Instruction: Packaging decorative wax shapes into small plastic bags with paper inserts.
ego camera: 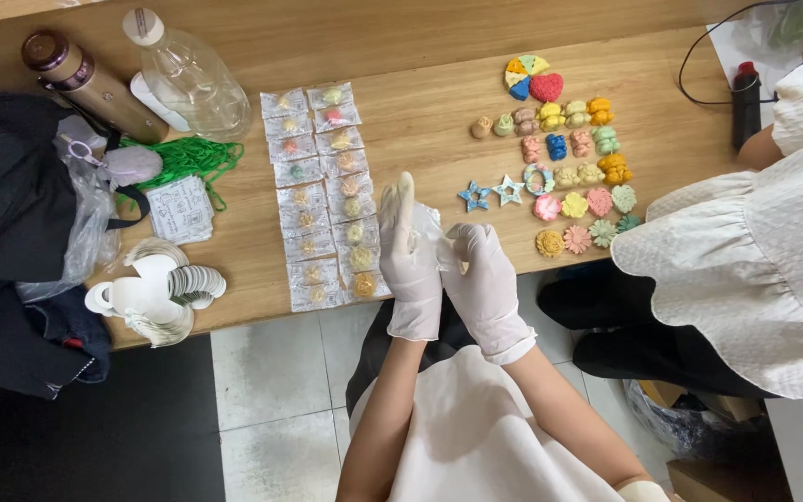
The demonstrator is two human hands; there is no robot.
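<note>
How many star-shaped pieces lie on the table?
2: a blue star and a pale teal star, side by side, unbagged, just right of the gloved left hand. Bagged pieces are too small to tell.

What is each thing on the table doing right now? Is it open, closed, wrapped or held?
Left hand: gloved, fingers up, touching a small clear bag.
Right hand: gloved, pinching the same bag.
Small clear bag: held between both hands.
Wrapped shapes: in clear packets, lying in two columns.
Loose coloured shapes: unwrapped, in rows.
Plastic bottle: capped, lying down.
Brown flask: closed, lying down.
</note>
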